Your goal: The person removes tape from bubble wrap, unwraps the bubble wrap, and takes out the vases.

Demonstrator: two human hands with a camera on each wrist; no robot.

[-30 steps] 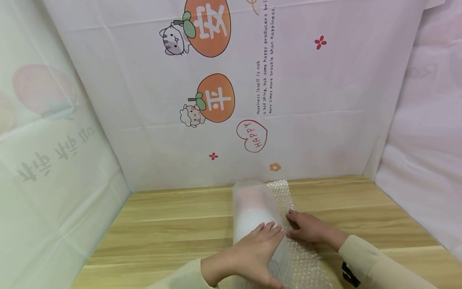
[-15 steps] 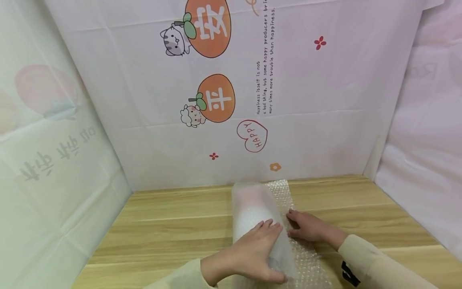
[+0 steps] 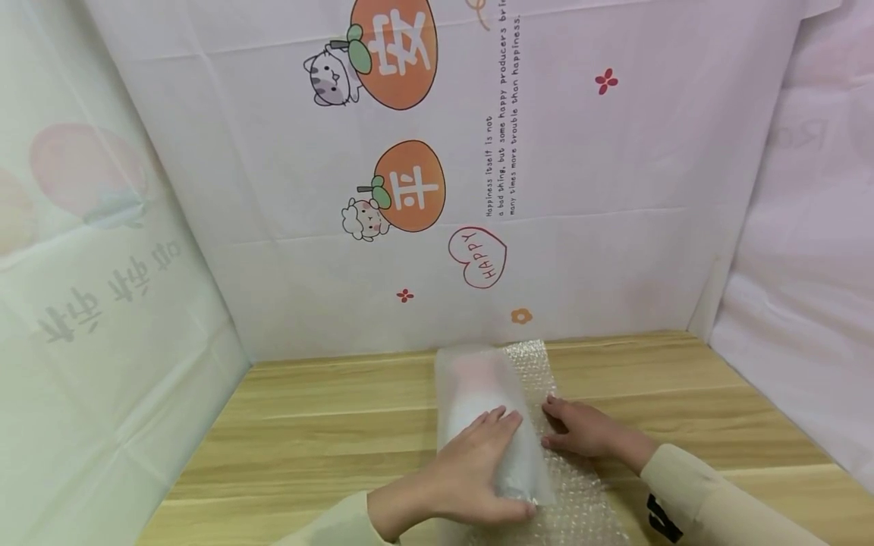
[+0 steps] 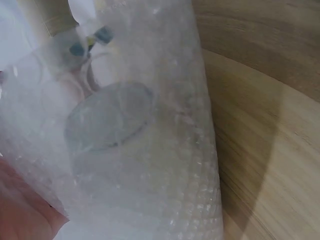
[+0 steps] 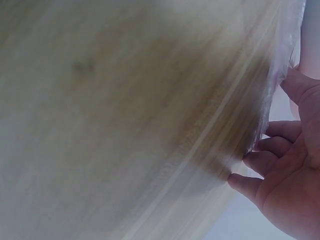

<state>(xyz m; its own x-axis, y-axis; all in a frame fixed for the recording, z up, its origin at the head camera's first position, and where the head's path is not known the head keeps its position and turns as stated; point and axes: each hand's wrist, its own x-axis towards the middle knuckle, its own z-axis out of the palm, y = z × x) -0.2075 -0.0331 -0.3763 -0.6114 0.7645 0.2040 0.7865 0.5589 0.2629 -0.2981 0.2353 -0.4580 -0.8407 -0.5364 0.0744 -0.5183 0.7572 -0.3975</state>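
On the table lies a roll of bubble wrap (image 3: pixel 447 421) around a rounded white and pinkish object (image 3: pixel 474 375), blurred by the layers. Its exact kind is hard to tell. The left wrist view shows a round, greyish end (image 4: pixel 110 117) through the clear wrap (image 4: pixel 195 200). My left hand (image 3: pixel 471 474) rests across the top of the roll, fingers extended and thumb stretched toward the near right. To the right, my right hand (image 3: pixel 587 432) touches the edge of the flat bubble wrap sheet (image 3: pixel 576 493); the right wrist view shows its fingers (image 5: pixel 272 145) fairly straight along that edge.
The wood-grain table (image 3: pixel 328 432) extends on both sides of the roll. A white printed cloth (image 3: pixel 580 250) rises behind it, close to the roll's far end. Further pale cloths hang at the left (image 3: pixel 102 364) and right (image 3: pixel 806 303).
My left hand has shifted slightly left and away from me on the roll. The roll's outline has moved a little left with it. My right hand stays in place.
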